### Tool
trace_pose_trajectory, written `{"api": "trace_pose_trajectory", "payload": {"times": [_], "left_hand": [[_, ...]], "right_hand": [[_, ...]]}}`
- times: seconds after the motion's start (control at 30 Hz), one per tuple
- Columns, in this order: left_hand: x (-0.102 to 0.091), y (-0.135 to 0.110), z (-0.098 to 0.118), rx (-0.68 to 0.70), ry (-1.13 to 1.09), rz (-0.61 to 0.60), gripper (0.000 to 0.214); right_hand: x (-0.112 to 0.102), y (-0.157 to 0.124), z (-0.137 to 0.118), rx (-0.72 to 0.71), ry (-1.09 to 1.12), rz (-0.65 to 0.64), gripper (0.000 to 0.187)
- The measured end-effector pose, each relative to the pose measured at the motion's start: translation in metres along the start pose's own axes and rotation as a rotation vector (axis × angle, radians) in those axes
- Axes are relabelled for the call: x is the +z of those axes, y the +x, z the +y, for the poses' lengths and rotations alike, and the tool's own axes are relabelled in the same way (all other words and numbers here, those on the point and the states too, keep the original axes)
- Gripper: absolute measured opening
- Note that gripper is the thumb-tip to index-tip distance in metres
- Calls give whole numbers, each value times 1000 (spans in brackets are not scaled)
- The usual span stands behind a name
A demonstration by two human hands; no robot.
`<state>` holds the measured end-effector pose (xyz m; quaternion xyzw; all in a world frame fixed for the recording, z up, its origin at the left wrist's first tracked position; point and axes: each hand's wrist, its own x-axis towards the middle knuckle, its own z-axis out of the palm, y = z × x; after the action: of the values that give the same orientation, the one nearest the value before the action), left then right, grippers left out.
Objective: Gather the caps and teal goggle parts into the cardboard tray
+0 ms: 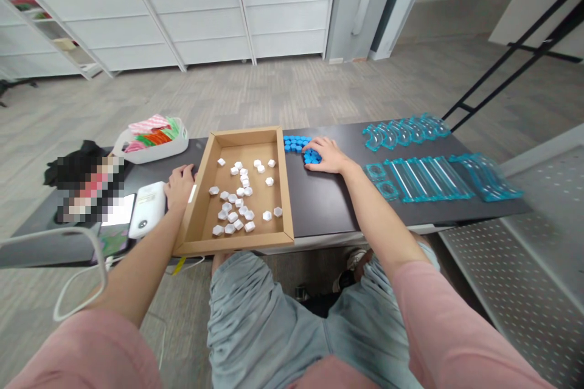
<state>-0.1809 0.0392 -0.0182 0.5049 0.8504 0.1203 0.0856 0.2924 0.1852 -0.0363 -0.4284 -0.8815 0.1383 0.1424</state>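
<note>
My right hand (pixel 326 155) lies over a cluster of small blue pieces (pixel 311 157) on the table, right of the cardboard tray. Its fingers are spread around the pieces, touching some of them. More blue pieces (pixel 294 141) sit in rows against the tray's right side. Many small white hexagonal pieces (pixel 232 199) are scattered inside the shallow cardboard tray (pixel 286 194). My left hand (pixel 179 185) rests on the table by the tray's left wall, fingers loosely bent and apart, with nothing visible in them. A white device (pixel 148 209) is close beside it.
Clear teal plastic parts stand in groups at the right: curved ones (pixel 404 132), straight tubes (pixel 429 179), square ones (pixel 382 181) and bent ones (pixel 488 177). At the left are a white basket (pixel 157 152) of colourful packets, a phone (pixel 116 225), black cloth (pixel 77 161) and a white cable (pixel 59 298).
</note>
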Motion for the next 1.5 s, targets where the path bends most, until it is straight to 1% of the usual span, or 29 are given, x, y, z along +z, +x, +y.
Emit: {"api": "trace_pose_trajectory", "payload": {"times": [0.1, 0.23, 0.37, 0.6, 0.7, 0.83, 1.1, 1.33, 1.4, 1.5], "left_hand": [[3, -1, 1, -4, -6, 30, 64], [5, -3, 4, -7, -20, 83, 63], [6, -4, 5, -6, -21, 76, 65], [9, -3, 4, -10, -3, 102, 63], [11, -4, 5, 5, -5, 126, 62], [13, -3, 4, 8, 0, 122, 61], [16, 0, 2, 10, -36, 117, 61], [16, -3, 6, 14, -31, 141, 59], [15, -5, 8, 3, -3, 143, 58], [14, -6, 10, -6, 49, 134, 58]], "right_hand": [[1, 0, -3, -32, -8, -14, 64], [4, 1, -5, -77, -11, -14, 55], [8, 3, -9, -134, 2, -1, 49], [12, 5, -15, -122, -48, -17, 55], [14, 5, -10, -147, -23, 9, 52], [15, 7, -2, -159, 62, 80, 47], [16, 9, -6, -174, 6, 72, 43], [14, 11, -6, -184, -6, 66, 30], [13, 10, -5, -193, 3, 88, 30], [12, 9, -5, -201, -4, 115, 35]]}}
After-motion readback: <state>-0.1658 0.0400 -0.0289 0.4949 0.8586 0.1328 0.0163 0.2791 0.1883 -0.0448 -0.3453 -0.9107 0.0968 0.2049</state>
